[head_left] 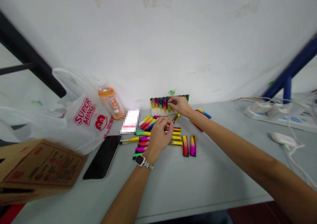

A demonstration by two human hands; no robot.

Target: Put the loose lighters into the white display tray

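Several lighters [156,102] stand upright in a row in a pale tray [160,112] against the wall [158,52]. Clock directions are read from the tray, twelve o'clock lying toward the wall. The right hand [179,105] covers the row's middle and right part; its thumb and forefinger are bent nearly together at the top of one standing lighter, though whether they clamp on it cannot be told. Good handling here would seem to call for a light fingertip pinch near the top, the lighter kept plumb, and the wrist raised clear of its neighbours; a broad grip could tip the crowded row. At half past six, the left hand [159,134] arches over loose lighters [193,146]. Its thumb and forefinger curl toward each other with little gap, close by a tilted lighter [176,118]; contact cannot be confirmed. The loose lighters spread between five and eight o'clock, with others at three, partly behind the right forearm. Farther out on the table [173,187] are a phone [102,158] and, beyond it, a carton [44,171] at eight; a plastic bag [86,128] between eight and nine; a bottle [111,103] at nine; and a power strip [284,118] at three.
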